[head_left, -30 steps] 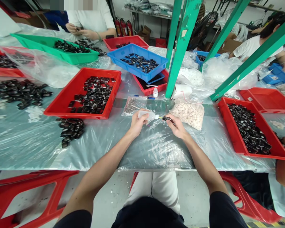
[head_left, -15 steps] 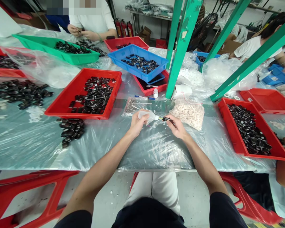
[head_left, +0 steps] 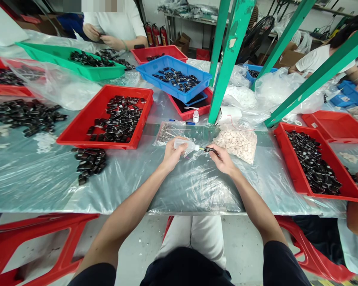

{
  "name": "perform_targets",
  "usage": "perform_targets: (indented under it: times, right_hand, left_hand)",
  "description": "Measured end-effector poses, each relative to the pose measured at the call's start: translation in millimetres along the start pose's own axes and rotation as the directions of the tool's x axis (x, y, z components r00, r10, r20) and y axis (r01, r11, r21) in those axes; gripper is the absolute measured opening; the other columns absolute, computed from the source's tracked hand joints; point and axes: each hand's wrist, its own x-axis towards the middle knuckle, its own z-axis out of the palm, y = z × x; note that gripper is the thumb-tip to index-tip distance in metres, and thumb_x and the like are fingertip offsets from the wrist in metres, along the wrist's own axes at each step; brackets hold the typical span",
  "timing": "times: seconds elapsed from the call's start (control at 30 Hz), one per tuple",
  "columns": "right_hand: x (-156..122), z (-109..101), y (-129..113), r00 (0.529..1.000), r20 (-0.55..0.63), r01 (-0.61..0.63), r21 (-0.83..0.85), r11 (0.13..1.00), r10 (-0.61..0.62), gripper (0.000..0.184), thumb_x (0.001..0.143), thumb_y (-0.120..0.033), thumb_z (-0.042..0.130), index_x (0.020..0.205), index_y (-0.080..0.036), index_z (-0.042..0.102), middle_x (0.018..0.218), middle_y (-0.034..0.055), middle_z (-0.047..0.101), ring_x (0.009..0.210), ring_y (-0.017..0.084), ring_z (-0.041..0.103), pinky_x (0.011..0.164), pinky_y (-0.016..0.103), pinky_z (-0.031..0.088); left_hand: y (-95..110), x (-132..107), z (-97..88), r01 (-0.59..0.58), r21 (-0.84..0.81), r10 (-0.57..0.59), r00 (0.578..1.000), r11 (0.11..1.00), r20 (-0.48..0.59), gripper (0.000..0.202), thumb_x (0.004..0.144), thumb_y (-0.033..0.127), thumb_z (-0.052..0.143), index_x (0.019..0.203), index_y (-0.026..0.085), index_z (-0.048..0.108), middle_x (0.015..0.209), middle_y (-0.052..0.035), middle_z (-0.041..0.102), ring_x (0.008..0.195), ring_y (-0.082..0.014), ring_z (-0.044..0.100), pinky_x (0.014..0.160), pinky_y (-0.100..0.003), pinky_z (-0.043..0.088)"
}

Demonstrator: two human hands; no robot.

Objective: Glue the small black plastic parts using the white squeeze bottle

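Observation:
My left hand [head_left: 172, 155] is closed round a small clear squeeze bottle [head_left: 188, 145], whose thin yellow nozzle points right. My right hand [head_left: 221, 158] pinches a small black part [head_left: 209, 149] at the nozzle's tip. Both hands hover just above the plastic-covered table [head_left: 137, 186], in front of a bag of pale small pieces [head_left: 237, 142] and a clear bag of metal pins [head_left: 168, 132].
A red tray of black parts [head_left: 77, 131] lies to the left with a loose pile [head_left: 89, 163] before it, another red tray [head_left: 298, 178] to the right. Blue [head_left: 149, 73] and green [head_left: 47, 57] trays stand farther back. Green posts [head_left: 226, 63] rise ahead. Other people work across the table and at right.

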Motion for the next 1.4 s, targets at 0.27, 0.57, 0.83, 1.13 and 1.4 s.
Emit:
perform_targets:
  times: [0.27,0.57,0.83,1.13,1.4]
  right_hand:
    - [0.8,0.7,-0.1,1.0,-0.002,-0.028,0.008,1.0,0.028,0.034,0.105,-0.051,0.046,0.107,-0.021,0.061,0.072,-0.002,0.047,0.061,0.014,0.038,0.059,0.027,0.032]
    - [6.9,10.0,8.8,0.988,-0.038,-0.137,0.196,0.971,0.148,0.06,0.101,-0.074,0.038,0.104,-0.02,0.064,0.071,-0.001,0.045,0.062,0.014,0.042,0.056,0.027,0.035]
    - [10.9,10.8,5.5,0.984,-0.027,-0.151,0.398,0.905,0.176,0.051,0.092,-0.07,0.061,0.106,-0.021,0.065,0.073,-0.0021,0.051,0.053,0.009,0.04,0.046,0.024,0.029]
    - [11.1,5.8,0.8,0.962,-0.044,-0.206,0.526,0.825,0.268,0.047,0.09,-0.061,0.066,0.113,-0.02,0.073,0.097,0.0068,0.066,0.065,0.012,0.055,0.045,0.023,0.033]
    - [9.4,4.2,2.8,0.971,-0.091,-0.164,0.409,0.898,0.219,0.047,0.09,-0.057,0.069,0.124,-0.024,0.069,0.067,-0.0011,0.06,0.054,0.012,0.046,0.048,0.025,0.034]
  left_hand:
    - [-3.8,0.6,-0.3,-0.008,-0.028,0.008,1.0,1.0,-0.001,0.025,0.066,0.039,0.079,0.075,0.018,0.069,0.067,0.0009,0.058,0.054,-0.0081,0.042,0.048,-0.02,0.03]
    - [-8.8,1.9,-4.7,-0.061,0.046,0.061,0.998,0.997,-0.007,0.028,0.07,0.043,0.08,0.081,0.019,0.071,0.074,-0.001,0.063,0.057,-0.01,0.045,0.051,-0.023,0.034]
    - [-7.7,0.1,-3.9,-0.079,0.055,0.081,0.996,0.995,-0.028,0.028,0.071,0.043,0.078,0.083,0.019,0.07,0.078,-0.0013,0.064,0.059,-0.0103,0.047,0.053,-0.023,0.036]
    - [-6.8,0.3,-4.8,-0.098,0.045,0.1,0.995,0.994,-0.031,0.027,0.073,0.042,0.077,0.085,0.019,0.071,0.076,-0.001,0.063,0.058,-0.0101,0.045,0.053,-0.023,0.035]
    - [-0.6,-0.7,-1.0,-0.053,-0.003,0.053,0.997,0.999,-0.051,0.029,0.068,0.043,0.079,0.081,0.019,0.068,0.073,-0.0002,0.059,0.058,-0.0099,0.044,0.05,-0.022,0.032]
